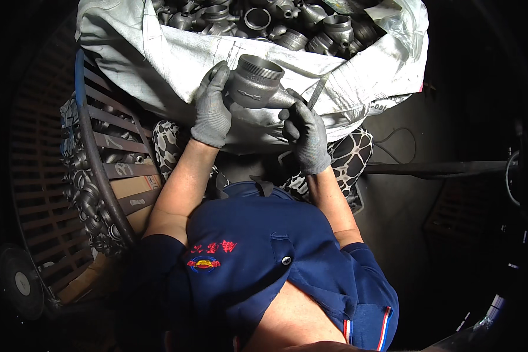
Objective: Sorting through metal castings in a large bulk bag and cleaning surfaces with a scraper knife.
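A dark grey cast metal pipe fitting (254, 85), with a wide threaded mouth facing up and a narrower branch to the right, is held up before the white sack. My left hand (213, 105), in a grey knit glove with a dirty palm, grips its left side. My right hand (308, 132), gloved alike, is curled beside the branch, with a fingertip close to or touching it. From the right fingers a narrow flat strip, like a file (318, 92), sticks up; its lower end is hidden by the hand.
Ahead, the open white woven sack (176, 67) holds many similar fittings (257, 19). At left, a rusty slatted metal basket (88, 138) contains more fittings (88, 190) and cardboard (136, 186). A dark bar (434, 168) runs across the right; a thin cable (413, 141) lies beyond it.
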The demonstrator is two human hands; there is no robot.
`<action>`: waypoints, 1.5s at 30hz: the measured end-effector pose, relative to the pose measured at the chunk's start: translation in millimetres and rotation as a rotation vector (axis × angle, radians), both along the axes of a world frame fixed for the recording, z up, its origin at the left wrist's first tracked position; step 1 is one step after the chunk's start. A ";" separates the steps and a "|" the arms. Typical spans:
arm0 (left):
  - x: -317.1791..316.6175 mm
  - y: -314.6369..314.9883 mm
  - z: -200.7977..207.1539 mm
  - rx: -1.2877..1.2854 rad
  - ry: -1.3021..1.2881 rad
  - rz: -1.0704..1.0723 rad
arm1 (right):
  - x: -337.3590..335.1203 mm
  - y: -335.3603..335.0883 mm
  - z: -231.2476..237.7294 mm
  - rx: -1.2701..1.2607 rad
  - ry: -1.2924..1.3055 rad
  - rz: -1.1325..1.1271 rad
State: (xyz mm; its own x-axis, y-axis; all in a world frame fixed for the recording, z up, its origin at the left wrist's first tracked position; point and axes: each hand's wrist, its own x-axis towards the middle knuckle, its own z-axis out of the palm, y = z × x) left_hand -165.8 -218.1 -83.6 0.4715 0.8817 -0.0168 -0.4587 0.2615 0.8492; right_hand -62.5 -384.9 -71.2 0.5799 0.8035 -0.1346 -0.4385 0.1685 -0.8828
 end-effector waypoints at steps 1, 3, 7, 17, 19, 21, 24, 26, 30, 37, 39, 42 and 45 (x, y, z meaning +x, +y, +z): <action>-0.3 -1.5 3.5 -0.001 0.000 -0.004 | 1.4 0.5 -2.9 0.023 0.022 -0.004; -2.6 -5.1 11.5 0.061 0.001 0.022 | 4.7 2.2 -7.7 0.035 0.077 -0.002; -4.5 -6.0 15.7 0.072 -0.097 -0.109 | 12.3 3.5 -31.1 0.069 0.225 0.024; -1.6 -10.7 28.2 0.167 -0.156 -0.266 | 11.7 2.5 -37.1 0.022 0.287 0.058; -2.7 -10.4 27.1 0.169 -0.164 -0.293 | 9.3 2.1 -31.3 -0.008 0.259 0.061; -3.0 -10.1 26.4 0.187 -0.162 -0.317 | 8.0 2.1 -28.2 -0.036 0.231 0.062; -5.7 -12.3 36.1 0.260 -0.143 -0.372 | 7.4 1.1 -28.3 -0.053 0.214 0.072; -4.7 -12.1 37.6 0.247 -0.121 -0.348 | 7.4 -1.1 -30.3 -0.029 0.181 0.103; -8.5 -5.3 33.0 0.226 0.094 -0.235 | 7.0 -0.4 -31.1 -0.078 0.221 0.051; -11.3 12.7 1.6 0.159 0.155 -0.070 | 7.7 -1.9 -20.6 -0.093 0.166 0.073; -15.4 16.9 0.7 0.048 0.232 -0.079 | 3.4 -2.8 -9.4 -0.126 0.079 0.054; -16.5 20.7 -3.2 0.015 0.292 -0.073 | 1.1 -2.9 -10.4 -0.159 -0.057 0.005; -12.8 25.7 -8.9 0.073 0.176 -0.048 | 0.8 -4.5 -1.4 -0.206 -0.138 0.012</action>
State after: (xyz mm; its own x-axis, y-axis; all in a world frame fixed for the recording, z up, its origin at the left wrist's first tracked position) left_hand -178.7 -192.4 -92.6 0.5084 0.8602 -0.0393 -0.2898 0.2139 0.9329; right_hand -61.7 -389.4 -72.6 0.5946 0.7742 -0.2169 -0.3126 -0.0259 -0.9495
